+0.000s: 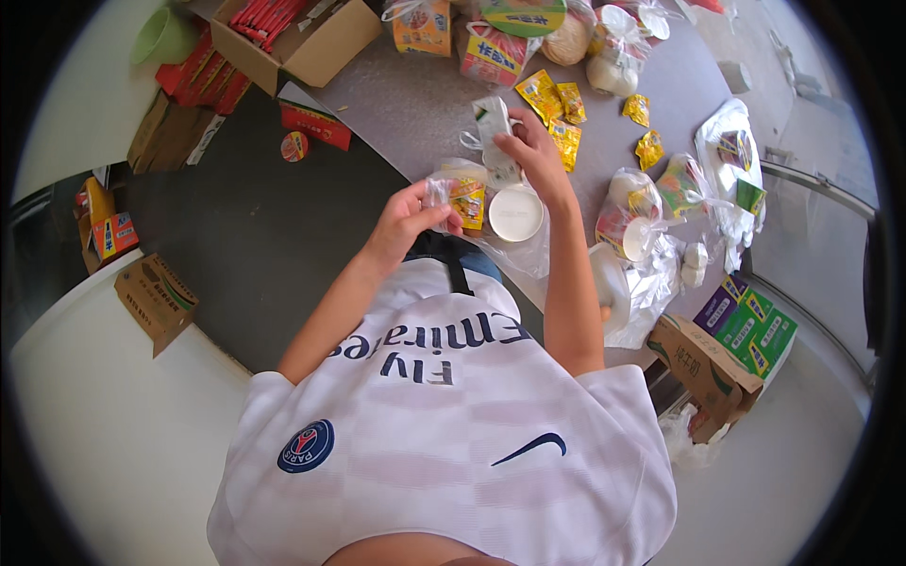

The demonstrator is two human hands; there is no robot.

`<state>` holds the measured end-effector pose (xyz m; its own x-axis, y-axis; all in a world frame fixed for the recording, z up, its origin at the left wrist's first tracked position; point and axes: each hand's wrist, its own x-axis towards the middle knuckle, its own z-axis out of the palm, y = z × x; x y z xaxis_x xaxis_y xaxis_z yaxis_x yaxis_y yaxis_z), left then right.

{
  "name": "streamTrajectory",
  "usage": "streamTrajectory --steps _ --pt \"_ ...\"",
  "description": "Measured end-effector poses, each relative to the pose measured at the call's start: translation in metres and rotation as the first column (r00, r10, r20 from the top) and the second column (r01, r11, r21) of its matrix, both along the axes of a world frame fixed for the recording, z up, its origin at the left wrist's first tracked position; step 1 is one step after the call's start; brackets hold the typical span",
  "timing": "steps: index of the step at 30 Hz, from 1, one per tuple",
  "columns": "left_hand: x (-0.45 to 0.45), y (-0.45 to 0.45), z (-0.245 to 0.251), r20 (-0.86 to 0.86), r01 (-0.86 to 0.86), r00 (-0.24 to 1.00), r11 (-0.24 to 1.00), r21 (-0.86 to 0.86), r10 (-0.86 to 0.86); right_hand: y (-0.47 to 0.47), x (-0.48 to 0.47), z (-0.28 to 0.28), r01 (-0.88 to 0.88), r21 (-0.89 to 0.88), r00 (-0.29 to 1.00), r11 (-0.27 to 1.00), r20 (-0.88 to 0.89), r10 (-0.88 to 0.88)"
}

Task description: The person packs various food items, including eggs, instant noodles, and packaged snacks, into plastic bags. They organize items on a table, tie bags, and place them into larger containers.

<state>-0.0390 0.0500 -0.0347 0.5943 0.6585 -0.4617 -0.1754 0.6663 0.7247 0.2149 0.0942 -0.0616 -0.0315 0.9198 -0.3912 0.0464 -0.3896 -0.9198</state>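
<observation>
My left hand (410, 219) pinches the edge of a clear plastic bag (522, 258) at the near edge of the table. Against that bag lie a yellow printed packet (468, 205) and a white round lid or cup end (516, 214). Just above them, my right hand (531, 152) holds a small white carton (495, 134) with a green mark, tilted over the bag. A thin white loop, perhaps a wrapped straw or bag handle, shows beside the carton. Several yellow sachets (540, 96) lie on the table right beyond my right hand.
Filled clear bags (630, 212) and crumpled plastic (648, 283) lie at the right; more tied bags (495, 53) stand at the far side. An open cardboard box (329, 42) of red packets is far left. Printed boxes (750, 325) stand lower right. A flattened carton (157, 297) lies left.
</observation>
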Motion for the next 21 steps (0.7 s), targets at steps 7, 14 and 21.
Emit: streamTrajectory --steps 7,14,21 --pt "0.007 0.01 0.01 -0.041 0.07 0.997 0.997 0.015 -0.069 -0.109 0.016 0.021 -0.136 -0.463 0.978 0.876 0.076 0.192" --pt "0.012 -0.011 0.016 -0.077 0.134 0.989 0.989 0.056 -0.13 -0.117 -0.013 -0.043 -0.008 0.056 0.667 0.998 0.744 -0.036" --pt "0.019 0.003 0.019 -0.247 0.1 0.968 0.977 0.188 -0.052 -0.134 0.024 -0.025 0.043 -0.013 0.61 0.999 0.793 -0.016"
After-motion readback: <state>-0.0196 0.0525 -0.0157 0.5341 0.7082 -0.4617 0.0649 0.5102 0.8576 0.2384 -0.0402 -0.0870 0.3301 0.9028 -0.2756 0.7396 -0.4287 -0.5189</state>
